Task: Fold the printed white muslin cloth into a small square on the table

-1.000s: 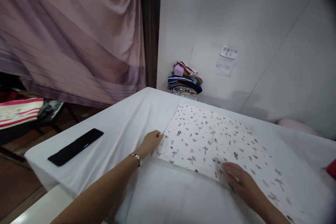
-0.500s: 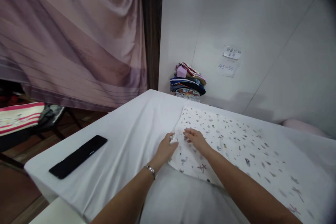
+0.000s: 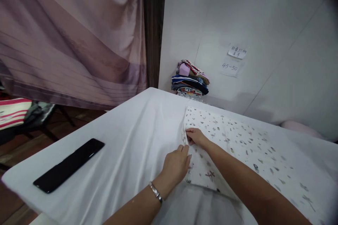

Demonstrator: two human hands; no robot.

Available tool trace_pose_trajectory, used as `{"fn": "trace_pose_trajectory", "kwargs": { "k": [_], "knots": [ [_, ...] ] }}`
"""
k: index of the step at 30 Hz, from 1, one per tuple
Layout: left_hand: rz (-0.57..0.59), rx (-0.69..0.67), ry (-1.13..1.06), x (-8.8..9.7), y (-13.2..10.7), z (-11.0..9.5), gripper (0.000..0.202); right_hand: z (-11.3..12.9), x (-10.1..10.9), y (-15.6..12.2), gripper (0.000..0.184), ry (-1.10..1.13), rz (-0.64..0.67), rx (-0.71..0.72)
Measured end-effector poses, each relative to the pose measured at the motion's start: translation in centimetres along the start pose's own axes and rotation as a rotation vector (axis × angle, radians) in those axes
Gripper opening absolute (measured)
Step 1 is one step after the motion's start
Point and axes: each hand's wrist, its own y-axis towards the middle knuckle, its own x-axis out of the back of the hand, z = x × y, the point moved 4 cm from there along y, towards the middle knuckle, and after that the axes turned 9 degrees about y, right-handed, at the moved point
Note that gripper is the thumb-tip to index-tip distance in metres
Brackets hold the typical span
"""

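A white cloth (image 3: 237, 147) printed with small plants and animals lies folded in layers over the right half of the table. My left hand (image 3: 177, 163), with a silver bracelet at the wrist, is closed on the cloth's left edge, which it lifts slightly. Just beyond it, my right hand (image 3: 195, 136) pinches the same edge, its fingers bent over the layers. Between the two hands the stacked folds show as thin lines. My fingertips are partly hidden by the hands and the fabric.
A white sheet covers the table (image 3: 126, 147). A flat black slab (image 3: 69, 164) lies at its left. Folded clothes (image 3: 189, 81) are stacked at the far end by the wall. A red-striped cloth (image 3: 14, 112) rests on a chair beside a hanging curtain (image 3: 79, 35).
My left hand has moved nearer and turned over, closing on the cloth's edge. My right hand now pinches that edge. The left edge has been drawn up straighter, and the view has shifted slightly.
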Motion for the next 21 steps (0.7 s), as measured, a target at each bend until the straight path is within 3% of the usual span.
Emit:
{"fn": "trace_pose_trajectory", "kwargs": {
  "k": [5, 8, 10, 14, 18, 21],
  "knots": [
    [-0.006, 0.042, -0.022, 0.2, 0.2, 0.7, 0.031, 0.6, -0.2, 0.7, 0.012, -0.085, -0.002, -0.029],
    [-0.028, 0.144, -0.012, 0.5, 0.4, 2.6, 0.026, 0.7, -0.6, 0.7, 0.01, -0.178, -0.016, 0.0],
    [0.036, 0.223, 0.024, 0.4, 0.5, 4.0, 0.024, 0.9, -1.0, 0.3, 0.012, -0.247, -0.03, 0.061],
    [0.212, 0.293, 0.081, -0.1, 0.6, 5.7, 0.024, 0.9, -2.1, -2.0, 0.02, -0.421, -0.059, 0.301],
    [0.263, 0.284, 0.099, -0.1, 0.7, 5.9, 0.023, 0.0, -3.3, -5.3, 0.03, -0.686, -0.031, 0.66],
    [0.264, 0.266, 0.113, 0.0, 0.9, 6.1, 0.022, -1.3, -3.5, -7.3, 0.035, -0.754, 0.016, 0.715]
  ]
}}
